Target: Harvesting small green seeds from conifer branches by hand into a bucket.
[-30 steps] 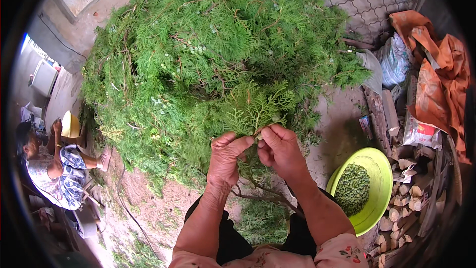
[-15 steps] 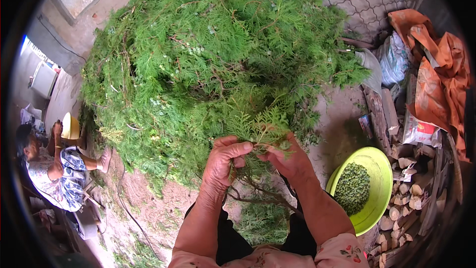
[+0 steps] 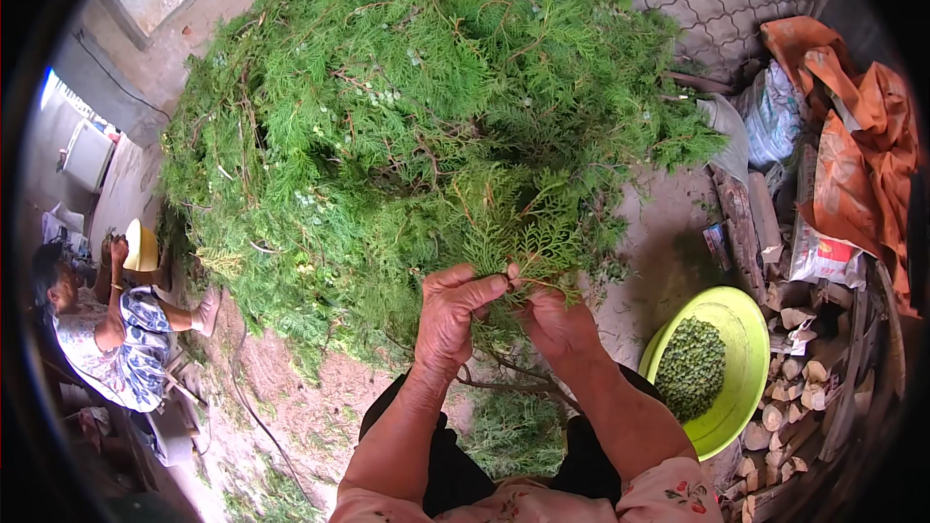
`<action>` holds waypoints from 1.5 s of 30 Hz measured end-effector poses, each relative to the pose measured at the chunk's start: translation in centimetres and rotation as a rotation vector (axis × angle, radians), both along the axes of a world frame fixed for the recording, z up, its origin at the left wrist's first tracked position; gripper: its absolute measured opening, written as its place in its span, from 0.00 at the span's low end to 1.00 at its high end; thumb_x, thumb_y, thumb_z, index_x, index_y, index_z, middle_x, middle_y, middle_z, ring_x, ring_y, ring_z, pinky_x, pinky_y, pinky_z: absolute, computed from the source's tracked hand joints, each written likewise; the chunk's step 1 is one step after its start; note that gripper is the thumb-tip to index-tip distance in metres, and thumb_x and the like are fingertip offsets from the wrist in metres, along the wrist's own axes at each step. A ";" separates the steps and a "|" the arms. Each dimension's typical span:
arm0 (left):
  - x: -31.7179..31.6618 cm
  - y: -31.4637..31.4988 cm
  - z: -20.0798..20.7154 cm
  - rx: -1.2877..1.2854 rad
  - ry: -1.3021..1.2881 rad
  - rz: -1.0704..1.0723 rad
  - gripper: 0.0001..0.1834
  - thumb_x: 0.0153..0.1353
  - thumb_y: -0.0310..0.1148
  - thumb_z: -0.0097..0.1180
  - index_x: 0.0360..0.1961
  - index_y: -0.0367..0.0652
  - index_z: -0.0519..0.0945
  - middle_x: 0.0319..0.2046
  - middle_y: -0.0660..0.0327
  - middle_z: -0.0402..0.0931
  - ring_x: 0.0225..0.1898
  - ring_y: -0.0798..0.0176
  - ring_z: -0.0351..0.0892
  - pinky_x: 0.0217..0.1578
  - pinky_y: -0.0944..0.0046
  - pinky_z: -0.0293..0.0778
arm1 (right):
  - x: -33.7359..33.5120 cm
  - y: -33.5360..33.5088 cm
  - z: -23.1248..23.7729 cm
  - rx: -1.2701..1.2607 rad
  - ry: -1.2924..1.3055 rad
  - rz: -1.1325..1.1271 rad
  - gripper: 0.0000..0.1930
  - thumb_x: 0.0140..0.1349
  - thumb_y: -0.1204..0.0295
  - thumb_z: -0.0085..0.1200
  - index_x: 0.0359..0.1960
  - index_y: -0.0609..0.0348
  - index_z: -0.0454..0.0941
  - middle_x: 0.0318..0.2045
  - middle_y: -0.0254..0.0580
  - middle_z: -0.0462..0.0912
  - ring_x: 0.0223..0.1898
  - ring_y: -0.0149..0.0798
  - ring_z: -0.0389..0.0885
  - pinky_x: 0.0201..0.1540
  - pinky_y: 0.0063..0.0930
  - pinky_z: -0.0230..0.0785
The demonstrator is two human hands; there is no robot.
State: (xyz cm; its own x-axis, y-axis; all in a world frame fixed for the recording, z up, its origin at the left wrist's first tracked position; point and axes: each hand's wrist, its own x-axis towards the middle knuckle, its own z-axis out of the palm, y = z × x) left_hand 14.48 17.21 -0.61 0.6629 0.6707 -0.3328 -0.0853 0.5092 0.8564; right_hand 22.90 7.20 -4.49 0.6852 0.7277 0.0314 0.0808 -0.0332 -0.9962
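A flat-leaved evergreen sprig (image 3: 538, 250) is held up between my hands at the near edge of a large heap of cut green branches (image 3: 387, 107). My left hand (image 3: 453, 315) is closed, thumb against the fingers, pinching the sprig's stem. Close beside it, my right hand (image 3: 560, 322) also has its fingertips closed on the sprig, partly hidden by the foliage. Below the hands a bare brown branch (image 3: 513, 385) runs toward my lap. To the right stands a yellow-green basin (image 3: 741, 368) with many small green cones (image 3: 690, 368) in it.
Split firewood (image 3: 790, 407) is stacked beyond the basin. An orange tarp (image 3: 857, 165) and filled sacks (image 3: 772, 121) lie at the right. On the left another person (image 3: 107, 344) sits low, holding a yellow bowl (image 3: 142, 245). A cable (image 3: 257, 416) crosses the floor.
Both my hands have shifted slightly right, and their fingertips have come closer together on the sprig. The sprig has turned. The other person has hardly moved.
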 end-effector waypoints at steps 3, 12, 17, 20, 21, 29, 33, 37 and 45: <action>-0.1 -0.1 -0.8 0.125 -0.029 -0.038 0.18 0.46 0.28 0.62 0.07 0.44 0.67 0.10 0.73 0.57 0.14 0.78 0.56 0.16 0.72 0.51 | -0.6 -0.4 0.8 -0.081 -0.640 -0.031 0.10 0.54 0.79 0.51 0.39 0.63 0.72 0.32 0.38 0.76 0.31 0.30 0.74 0.34 0.23 0.66; 0.4 -1.4 -0.1 0.277 0.090 -0.035 0.15 0.47 0.23 0.59 0.09 0.44 0.69 0.13 0.72 0.67 0.14 0.77 0.60 0.17 0.73 0.56 | -1.2 -0.1 0.4 0.039 -0.245 -0.250 0.10 0.51 0.83 0.49 0.37 0.65 0.74 0.30 0.43 0.76 0.30 0.30 0.74 0.32 0.23 0.65; 0.5 -1.6 -0.7 0.175 -0.043 0.027 0.03 0.52 0.24 0.57 0.22 0.40 0.79 0.21 0.70 0.75 0.22 0.80 0.66 0.21 0.76 0.62 | 0.5 -0.4 1.4 -0.068 -0.603 -0.077 0.11 0.55 0.80 0.47 0.41 0.64 0.72 0.34 0.40 0.76 0.32 0.31 0.75 0.33 0.26 0.68; 0.0 -0.9 -1.0 0.084 -0.081 0.009 0.04 0.53 0.24 0.56 0.30 0.39 0.81 0.26 0.67 0.78 0.24 0.78 0.70 0.25 0.77 0.65 | 0.7 0.8 1.9 0.337 0.670 -0.092 0.10 0.57 0.76 0.45 0.41 0.63 0.72 0.34 0.36 0.75 0.33 0.31 0.75 0.34 0.27 0.68; -0.1 -0.8 -0.9 0.084 -0.082 0.008 0.04 0.53 0.24 0.56 0.30 0.39 0.81 0.26 0.67 0.78 0.24 0.78 0.70 0.25 0.77 0.65 | 0.9 1.0 1.8 0.388 0.781 -0.100 0.10 0.58 0.75 0.45 0.41 0.63 0.72 0.34 0.35 0.75 0.33 0.31 0.74 0.33 0.25 0.68; -0.3 0.2 -0.6 0.108 -0.113 -0.034 0.07 0.51 0.27 0.60 0.32 0.38 0.80 0.26 0.66 0.78 0.27 0.76 0.72 0.29 0.74 0.69 | 1.0 1.4 1.2 0.385 0.844 -0.072 0.12 0.57 0.76 0.44 0.43 0.62 0.70 0.30 0.35 0.75 0.28 0.28 0.73 0.28 0.20 0.63; 0.0 0.1 -0.5 0.158 -0.002 0.025 0.07 0.49 0.27 0.61 0.31 0.38 0.80 0.25 0.66 0.77 0.26 0.76 0.72 0.28 0.74 0.68 | 1.7 0.9 1.4 0.398 0.854 -0.042 0.10 0.57 0.76 0.45 0.40 0.60 0.71 0.29 0.34 0.75 0.26 0.28 0.73 0.27 0.21 0.63; -0.4 0.3 -0.3 0.143 0.012 0.021 0.06 0.48 0.25 0.61 0.30 0.38 0.80 0.24 0.66 0.77 0.23 0.75 0.71 0.25 0.73 0.68 | 2.0 1.0 2.5 0.318 0.910 -0.011 0.08 0.60 0.71 0.47 0.40 0.59 0.71 0.29 0.34 0.75 0.25 0.28 0.73 0.24 0.20 0.62; -0.2 0.5 -0.1 0.166 0.047 -0.024 0.07 0.48 0.24 0.60 0.31 0.37 0.80 0.24 0.65 0.78 0.24 0.76 0.72 0.27 0.74 0.69 | 2.1 0.6 2.6 0.244 0.760 -0.002 0.08 0.60 0.71 0.49 0.39 0.59 0.72 0.26 0.30 0.72 0.22 0.25 0.70 0.19 0.16 0.59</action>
